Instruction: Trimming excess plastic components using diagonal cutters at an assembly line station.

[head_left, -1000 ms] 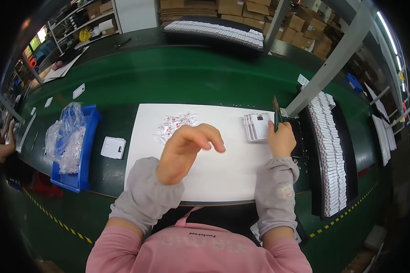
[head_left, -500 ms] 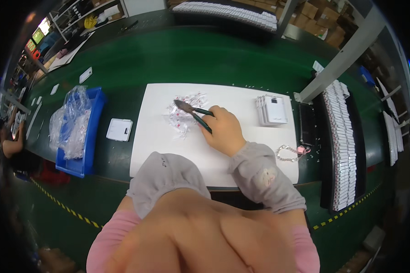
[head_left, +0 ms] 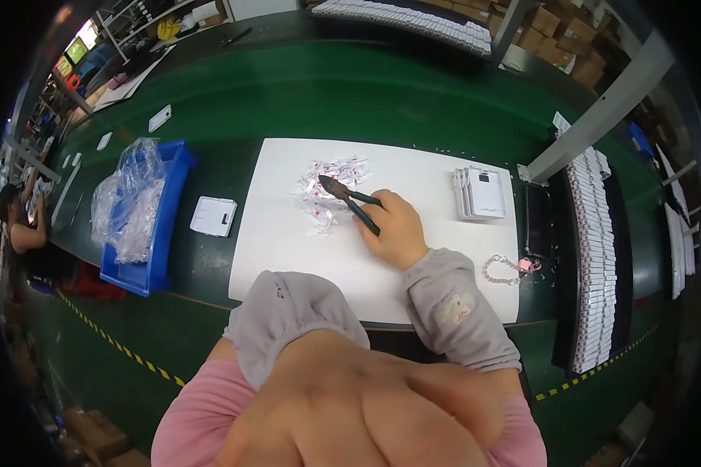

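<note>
My right hand [head_left: 398, 230] grips the dark green handles of a pair of pliers [head_left: 336, 188]. The jaws point up and to the left, over a loose pile of small white and red pieces [head_left: 319, 215] on a white board [head_left: 444, 167]. My left hand [head_left: 350, 401] is lifted very close to the camera and fills the lower middle with its back and knuckles. Its fingertips are out of sight, so whether it holds anything is hidden. At the board's right stands a short stack of white flat cases [head_left: 481, 194], with a chain bracelet [head_left: 501, 270] below it.
On the left, a blue bin [head_left: 167, 222] holds clear plastic bags, beside another white case [head_left: 213, 215]. Long rows of white cases [head_left: 592, 257] line the right side beside a grey post [head_left: 600, 113]. A co-worker [head_left: 25, 226] sits at far left.
The view has shifted slightly, so the bench things appear further right. My right hand still holds the pliers over the pile; my left hand stays raised near the camera.
</note>
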### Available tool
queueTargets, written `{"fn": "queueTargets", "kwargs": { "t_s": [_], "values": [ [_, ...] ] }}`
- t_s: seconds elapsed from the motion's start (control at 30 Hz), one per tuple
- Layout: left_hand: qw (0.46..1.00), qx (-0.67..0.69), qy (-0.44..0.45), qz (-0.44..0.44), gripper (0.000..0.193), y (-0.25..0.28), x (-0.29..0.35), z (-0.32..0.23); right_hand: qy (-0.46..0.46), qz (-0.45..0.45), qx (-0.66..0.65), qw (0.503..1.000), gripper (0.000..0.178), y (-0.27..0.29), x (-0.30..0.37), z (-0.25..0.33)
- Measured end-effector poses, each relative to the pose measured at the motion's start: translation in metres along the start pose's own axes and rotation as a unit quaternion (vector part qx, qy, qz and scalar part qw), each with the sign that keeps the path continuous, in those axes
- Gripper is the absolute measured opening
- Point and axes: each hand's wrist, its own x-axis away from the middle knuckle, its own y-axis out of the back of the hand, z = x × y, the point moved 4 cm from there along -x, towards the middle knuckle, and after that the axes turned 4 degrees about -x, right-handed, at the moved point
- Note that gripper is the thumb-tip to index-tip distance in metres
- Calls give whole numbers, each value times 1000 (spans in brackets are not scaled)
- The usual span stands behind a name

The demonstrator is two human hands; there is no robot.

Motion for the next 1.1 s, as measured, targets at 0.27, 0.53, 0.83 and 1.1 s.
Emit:
{"fn": "queueTargets", "kwargs": {
  "t_s": [0.27, 0.53, 0.83, 1.1],
  "values": [
    [994, 64, 40, 78, 21, 5, 2, -16, -60, -8, -25, 998, 14, -1, -2, -6],
    [902, -415, 115, -39, 55, 191, -25, -59, -198, -137, -184, 953, 13, 22, 1, -28],
    [362, -818, 382, 233, 80, 323, 56, -67, -240, -142, -235, 931, 18, 15, 8, -50],
    [304, -764, 467, 326, 83, 340, 24, -61, -206, -44, -202, 956, 12, 12, -3, -29]
  ]
}}
